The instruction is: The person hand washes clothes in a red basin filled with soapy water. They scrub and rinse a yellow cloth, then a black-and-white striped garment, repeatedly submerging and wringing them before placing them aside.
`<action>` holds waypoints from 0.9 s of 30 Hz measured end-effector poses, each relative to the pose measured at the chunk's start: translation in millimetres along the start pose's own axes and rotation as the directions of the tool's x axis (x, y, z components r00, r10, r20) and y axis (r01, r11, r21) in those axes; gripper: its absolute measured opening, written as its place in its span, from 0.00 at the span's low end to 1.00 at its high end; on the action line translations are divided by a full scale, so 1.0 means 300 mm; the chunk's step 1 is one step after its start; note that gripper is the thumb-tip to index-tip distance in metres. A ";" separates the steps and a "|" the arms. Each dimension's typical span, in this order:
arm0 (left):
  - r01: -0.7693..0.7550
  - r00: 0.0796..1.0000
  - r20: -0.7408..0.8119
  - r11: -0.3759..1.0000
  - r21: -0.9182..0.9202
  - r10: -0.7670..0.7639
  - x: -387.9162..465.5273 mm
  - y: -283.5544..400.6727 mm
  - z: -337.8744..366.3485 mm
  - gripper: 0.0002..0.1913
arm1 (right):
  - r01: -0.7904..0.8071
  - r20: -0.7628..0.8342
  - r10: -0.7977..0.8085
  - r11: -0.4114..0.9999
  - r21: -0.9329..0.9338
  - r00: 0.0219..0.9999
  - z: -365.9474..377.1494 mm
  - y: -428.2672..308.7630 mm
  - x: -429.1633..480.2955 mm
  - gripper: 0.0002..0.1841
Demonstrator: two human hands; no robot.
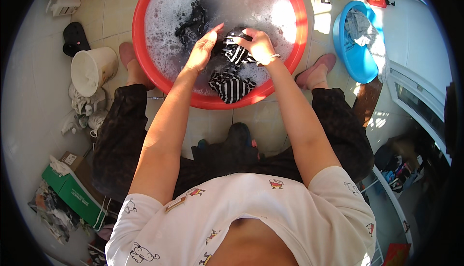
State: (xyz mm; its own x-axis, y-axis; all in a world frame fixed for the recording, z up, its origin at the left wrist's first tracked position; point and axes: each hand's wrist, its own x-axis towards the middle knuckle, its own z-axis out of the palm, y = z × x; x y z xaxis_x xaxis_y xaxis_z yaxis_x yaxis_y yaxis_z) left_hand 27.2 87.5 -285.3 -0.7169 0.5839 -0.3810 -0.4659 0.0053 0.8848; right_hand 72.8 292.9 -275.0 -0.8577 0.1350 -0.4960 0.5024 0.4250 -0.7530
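Note:
A large red plastic basin (pixel 139 48) holds cloudy, sudsy water. My right hand (pixel 259 44) grips a bunched part of a black-and-white striped garment (pixel 233 87), its thumb and fingers pinched on the cloth. The garment's lower part lies against the basin's near inner wall. My left hand (pixel 203 50) is just left of the bunched cloth, over the water, with its fingers extended; whether it touches the dark cloth beside it is unclear. A black wet cloth (pixel 192 25) floats in the foam, further left.
On the left stand a white bucket (pixel 84 71), a black clog (pixel 76 38), a white bottle (pixel 66 6) and a green box (pixel 74 193). To the right, a blue basin (pixel 357 61) holds grey cloth (pixel 359 25), near a red bottle (pixel 377 0). My feet flank the red basin.

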 end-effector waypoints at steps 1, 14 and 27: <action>0.017 0.999 -0.053 0.993 0.113 -0.011 -0.002 -0.043 -0.023 0.32 | -0.023 0.017 0.019 0.972 0.236 1.000 -0.020 0.010 0.001 0.20; -0.110 0.744 -0.633 0.973 0.201 0.215 0.013 -0.024 -0.102 0.13 | -0.077 -0.547 -0.079 0.964 -0.256 0.834 -0.122 0.185 0.038 0.09; -0.008 0.811 -0.535 0.910 -0.414 -0.237 0.019 0.084 -0.191 0.06 | -0.274 -0.274 0.136 0.779 -0.565 0.952 -0.222 -0.056 0.083 0.24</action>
State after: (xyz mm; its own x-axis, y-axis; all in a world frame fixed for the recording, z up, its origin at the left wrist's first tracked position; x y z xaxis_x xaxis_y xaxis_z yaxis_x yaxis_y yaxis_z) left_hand -18.4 44.3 -280.5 -0.7487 0.0384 -0.6618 -0.6333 -0.3362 0.6970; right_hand 35.9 348.7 -246.0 -0.7783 0.4318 -0.4559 0.5644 0.7993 -0.2063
